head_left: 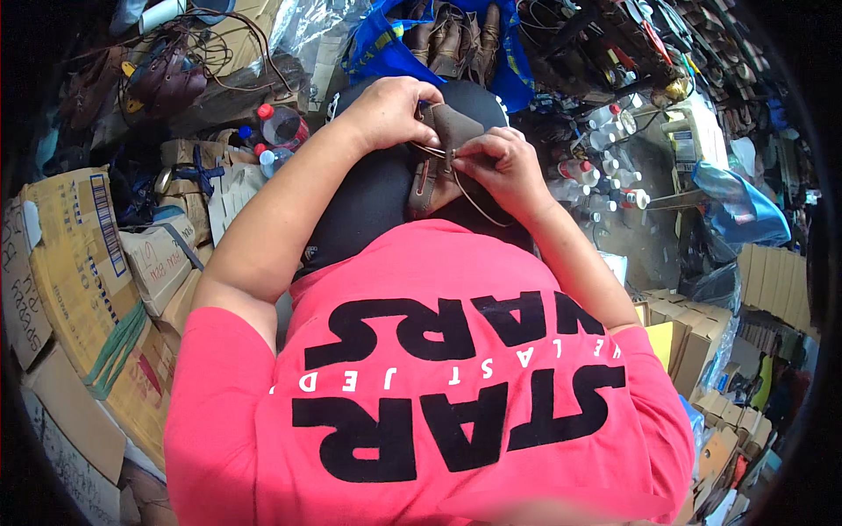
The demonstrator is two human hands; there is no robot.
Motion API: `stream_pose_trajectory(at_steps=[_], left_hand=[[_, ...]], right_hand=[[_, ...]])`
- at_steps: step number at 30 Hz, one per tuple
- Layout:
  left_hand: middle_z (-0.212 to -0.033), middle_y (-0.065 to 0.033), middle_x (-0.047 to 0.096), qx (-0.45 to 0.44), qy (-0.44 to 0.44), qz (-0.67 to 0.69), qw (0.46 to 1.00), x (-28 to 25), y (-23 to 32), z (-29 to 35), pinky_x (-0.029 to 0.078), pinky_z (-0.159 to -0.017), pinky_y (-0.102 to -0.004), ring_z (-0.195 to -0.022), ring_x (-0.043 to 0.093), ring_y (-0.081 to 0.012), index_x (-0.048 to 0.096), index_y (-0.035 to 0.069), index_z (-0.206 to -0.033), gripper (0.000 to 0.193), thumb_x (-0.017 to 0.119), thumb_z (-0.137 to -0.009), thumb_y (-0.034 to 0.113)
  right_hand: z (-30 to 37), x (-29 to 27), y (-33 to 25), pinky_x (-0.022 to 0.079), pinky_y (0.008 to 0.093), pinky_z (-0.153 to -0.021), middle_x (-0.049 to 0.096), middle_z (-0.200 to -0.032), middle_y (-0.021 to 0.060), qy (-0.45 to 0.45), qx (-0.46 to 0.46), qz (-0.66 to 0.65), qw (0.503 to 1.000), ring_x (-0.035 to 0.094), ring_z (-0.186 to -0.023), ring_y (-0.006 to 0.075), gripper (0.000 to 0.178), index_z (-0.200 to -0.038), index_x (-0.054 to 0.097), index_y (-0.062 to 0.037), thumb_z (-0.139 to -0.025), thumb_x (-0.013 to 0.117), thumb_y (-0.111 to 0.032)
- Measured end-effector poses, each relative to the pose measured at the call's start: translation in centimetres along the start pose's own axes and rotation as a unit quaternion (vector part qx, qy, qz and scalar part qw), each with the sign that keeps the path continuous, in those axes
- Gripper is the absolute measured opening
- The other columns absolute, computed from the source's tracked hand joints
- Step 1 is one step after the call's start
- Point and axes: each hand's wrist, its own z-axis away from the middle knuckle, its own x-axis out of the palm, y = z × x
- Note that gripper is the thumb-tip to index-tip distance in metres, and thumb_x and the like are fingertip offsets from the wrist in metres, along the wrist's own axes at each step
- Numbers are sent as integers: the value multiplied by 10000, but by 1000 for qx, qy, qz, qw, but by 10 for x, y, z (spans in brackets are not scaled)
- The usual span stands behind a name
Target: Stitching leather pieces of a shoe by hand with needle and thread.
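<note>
A brown leather shoe [428,189] rests on my lap, between my dark-clad legs, with a leather flap [458,128] standing up at its far end. My left hand [390,114] is closed on the far left edge of the shoe, fingers over the leather and thumb near the opening. At the shoe's right side, my right hand [507,167] pinches a thin light lace [478,207]. From those fingertips one stretch of lace runs left to the shoe, and another loops down to the right. The fingertips partly hide the spot where lace and leather meet.
Beyond my knees stands a blue bag [382,54] holding several brown shoes [449,44]. Bottles with red caps [282,124] stand at the left, and several white-capped bottles [603,140] at the right. Cardboard boxes [77,241] are stacked along the left. A blue plastic bag [741,209] lies far right.
</note>
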Motion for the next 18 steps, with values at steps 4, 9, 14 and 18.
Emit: stream_pose_trajectory(at_steps=[4, 9, 14, 18], left_hand=[[-1112, -124, 538, -10, 83, 38, 996, -16, -1, 28, 463, -920, -353, -1067, 546, -269, 585, 66, -1174, 367, 668, -840, 193], [-1060, -118, 571, -19, 132, 47, 990, -21, 6, 67, 458, -909, -379, -1002, 588, -261, 700, 93, -1048, 277, 607, -817, -30], [-798, 40, 549, 113, 194, -128, 966, -10, 21, 71, 374, -905, -364, -896, 565, -190, 773, 193, -876, 129, 760, -770, 121], [-792, 41, 548, 83, 173, -110, 975, -8, 23, 67, 325, -899, -407, -889, 540, -182, 771, 252, -854, 131, 748, -775, 150]], right_hand=[[2, -4, -1, 433, 347, -766, 604, -766, 31, -45, 59, -50, 996, 601, -775, 232, 190, -986, 771, -168, -800, 755, -135], [14, -2, -5, 431, 354, -747, 599, -796, 26, -17, 10, 22, 1000, 604, -789, 216, 256, -1024, 762, -209, -810, 711, -79], [2, -3, 10, 450, 335, -721, 577, -777, 21, -44, 39, -84, 995, 588, -766, 205, 285, -1006, 771, -217, -801, 701, -31], [-3, -1, 16, 462, 328, -720, 589, -792, 23, -51, 49, -105, 992, 587, -769, 205, 283, -991, 775, -223, -797, 707, -28]])
